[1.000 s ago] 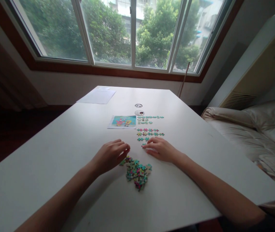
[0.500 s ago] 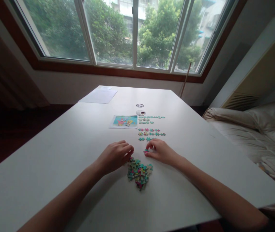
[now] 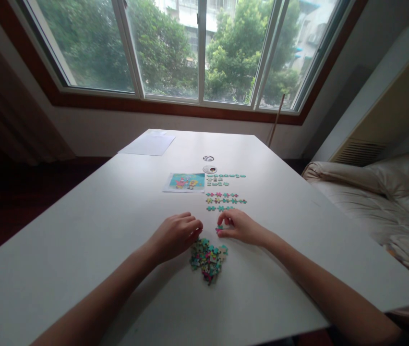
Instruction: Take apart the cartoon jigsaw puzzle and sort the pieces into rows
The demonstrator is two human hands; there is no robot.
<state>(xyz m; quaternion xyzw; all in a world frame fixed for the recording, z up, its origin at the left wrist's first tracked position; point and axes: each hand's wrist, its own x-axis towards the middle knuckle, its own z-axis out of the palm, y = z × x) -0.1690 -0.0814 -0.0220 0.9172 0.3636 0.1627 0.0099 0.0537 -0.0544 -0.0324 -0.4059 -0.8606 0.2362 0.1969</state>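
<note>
Between the thumb and fingers of my right hand (image 3: 241,227) is a small pink and teal jigsaw piece (image 3: 219,229), just above the pile and below the lowest row. My left hand (image 3: 178,234) is at the upper left edge of a heap of jigsaw pieces (image 3: 209,259). Its fingers are curled together, and whatever they may hold is hidden. Beyond my right hand, sorted jigsaw pieces (image 3: 225,201) lie in several short rows, mostly teal with some pink and yellow. Left of the rows lies a cartoon picture sheet (image 3: 186,182).
Two small round discs (image 3: 210,169) lie beyond the picture on the white table (image 3: 92,226). White paper (image 3: 149,144) rests at the far left corner. A sofa (image 3: 370,192) stands at the right, and a window runs along the far wall.
My left hand has shifted slightly right along the pile's upper edge. My right hand keeps its pinch on the jigsaw piece and has moved very little.
</note>
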